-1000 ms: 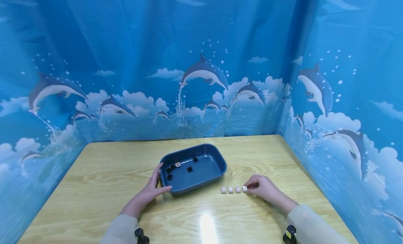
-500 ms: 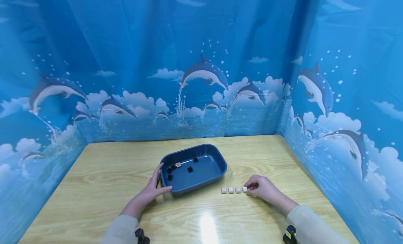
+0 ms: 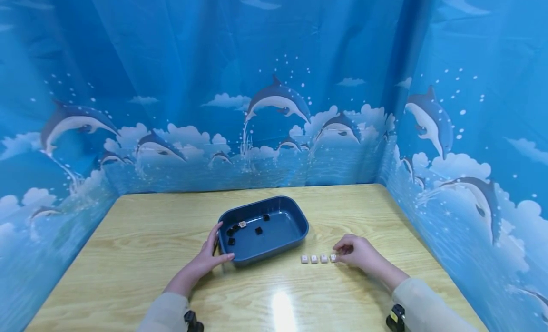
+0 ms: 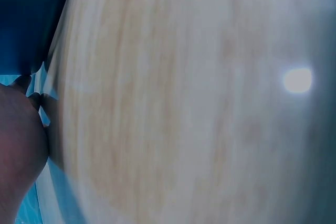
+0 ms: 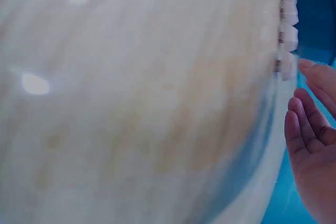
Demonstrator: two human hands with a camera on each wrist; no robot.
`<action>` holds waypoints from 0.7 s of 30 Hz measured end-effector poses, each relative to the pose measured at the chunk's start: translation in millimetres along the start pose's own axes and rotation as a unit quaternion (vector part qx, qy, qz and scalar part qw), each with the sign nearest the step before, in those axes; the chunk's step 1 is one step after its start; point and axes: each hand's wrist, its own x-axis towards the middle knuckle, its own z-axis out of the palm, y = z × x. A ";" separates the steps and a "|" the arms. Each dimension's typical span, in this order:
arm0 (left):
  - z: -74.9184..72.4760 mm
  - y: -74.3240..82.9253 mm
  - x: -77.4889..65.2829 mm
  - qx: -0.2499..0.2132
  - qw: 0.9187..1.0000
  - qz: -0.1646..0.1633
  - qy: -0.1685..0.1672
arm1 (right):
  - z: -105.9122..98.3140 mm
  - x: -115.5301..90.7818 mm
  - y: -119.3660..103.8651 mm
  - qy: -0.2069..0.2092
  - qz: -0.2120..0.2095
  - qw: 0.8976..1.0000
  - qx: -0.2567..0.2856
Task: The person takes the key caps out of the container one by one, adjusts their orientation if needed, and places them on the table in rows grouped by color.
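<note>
My left hand (image 3: 208, 257) rests at the left end of a dark blue tray (image 3: 274, 251), thumb at the front rim and fingers spread along the left side. Small black keycaps (image 3: 259, 230) and one white keycap (image 3: 242, 224) lie in the tray. To its right, white keycaps stand in a short row on the table. My right hand (image 3: 357, 252) is beside the rightmost keycap (image 3: 333, 258) of that row. In the right wrist view its fingertips (image 5: 304, 64) appear just off that keycap (image 5: 287, 66), holding nothing; the other fingers bend loosely.
The wood-grain table (image 3: 150, 241) carries the tray and the row, with a bright glare spot near its front. A blue dolphin-print curtain (image 3: 192, 84) borders the back and both sides. Small black devices are strapped at both wrists.
Earlier my right hand pinched the rightmost keycap; now its fingers have eased off it and the hand has shifted slightly. The left hand and tray stay in place.
</note>
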 end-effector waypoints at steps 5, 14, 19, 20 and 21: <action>-0.9 0.5 -1.6 0.005 1.000 0.001 0.000 | -7.3 8.2 -13.0 -0.001 -0.032 0.999 -0.005; -1.6 2.7 -3.8 0.007 1.000 0.005 -0.003 | -9.6 36.7 -44.1 -0.011 -0.056 0.998 -0.012; -2.1 2.7 -4.2 0.005 1.000 0.004 -0.005 | -4.9 55.1 -64.7 -0.023 -0.061 0.998 -0.004; -2.0 2.7 -4.2 0.005 1.000 0.003 -0.005 | -3.7 59.2 -68.8 -0.027 -0.065 0.998 -0.004; -1.8 2.8 -4.3 0.005 1.000 0.001 -0.004 | -2.6 63.2 -72.9 -0.032 -0.070 0.997 -0.004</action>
